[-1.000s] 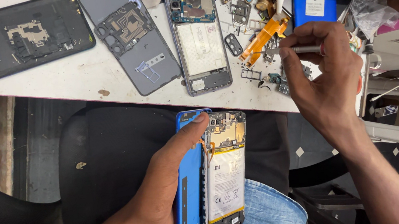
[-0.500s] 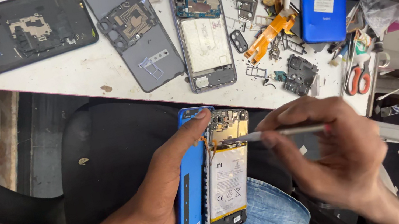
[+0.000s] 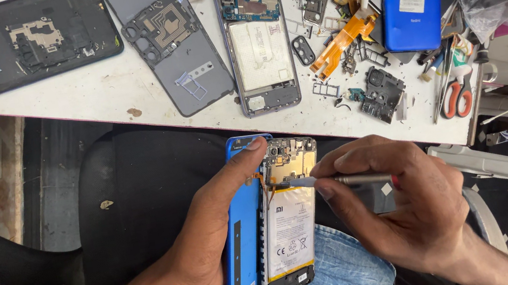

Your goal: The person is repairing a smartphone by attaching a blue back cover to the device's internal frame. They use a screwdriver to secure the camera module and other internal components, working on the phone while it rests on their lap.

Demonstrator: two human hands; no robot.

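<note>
The left hand reaches up from seven o'clock and grips the opened phone over the lap, thumb at its top. The right hand, from four o'clock, pinches tweezers, tip on the phone.

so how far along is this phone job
Done: the blue back cover is off and sits beside the opened phone, battery and board exposed. In hand: the left hand steadies the phone while the right hand puts a metal tool tip at the top of the battery. Left: the battery is in place, and nothing is closed up.
</note>
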